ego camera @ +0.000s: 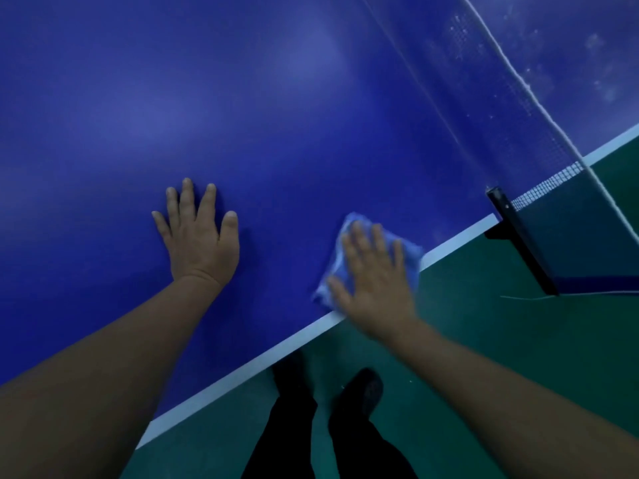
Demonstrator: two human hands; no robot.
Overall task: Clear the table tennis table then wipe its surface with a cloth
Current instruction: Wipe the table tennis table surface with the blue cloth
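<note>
at table point(276, 98) edge, r hand point(375, 288) flat on cloth point(340, 257)

surface point(276, 98): blue, white edge line running lower left to right of frame | cloth point(337, 261): blue, flat on surface at its edge, right of centre, under right hand point(375, 286) | left hand point(198, 236): palm flat on surface, centre-left | net point(511, 108): crosses surface, upper right | floor point(518, 340): green, lower right
</note>
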